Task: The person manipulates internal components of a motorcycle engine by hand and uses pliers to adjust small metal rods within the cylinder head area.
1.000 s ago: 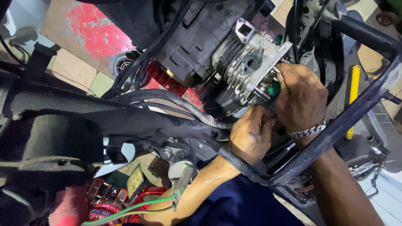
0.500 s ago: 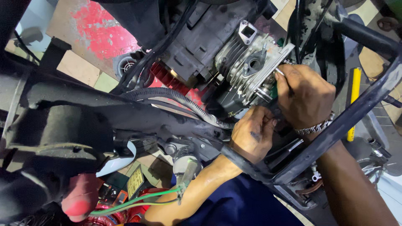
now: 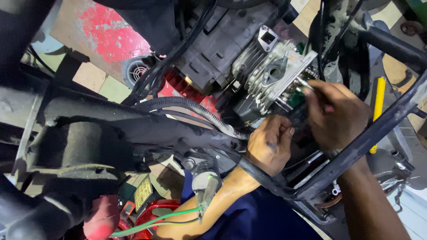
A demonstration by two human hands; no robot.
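A grey finned engine cylinder head [image 3: 271, 71] sits at the upper middle of the head view. My right hand [image 3: 338, 113] is just to its right, closed on a small tool with a green grip [image 3: 297, 98]. The tool's thin metal shaft [image 3: 304, 83] points at the head's edge. Below it, my left hand [image 3: 269, 144] has its fingertips pinched on a dark part under the cylinder head, next to the green grip. What the fingers hold there is partly hidden. A black frame tube [image 3: 356, 146] crosses in front of both wrists.
A black ribbed hose [image 3: 187, 104] and cables run leftward from the engine over dark frame parts. A yellow-handled tool [image 3: 378, 102] lies at the right behind the frame. A green wire [image 3: 155, 221] hangs at the bottom. Red-painted floor [image 3: 111, 31] shows at the upper left.
My right hand has drawn slightly right and down from the cylinder head, so the tool's metal shaft now shows. My left hand's fingers stay pinched below it. The view shifted a little.
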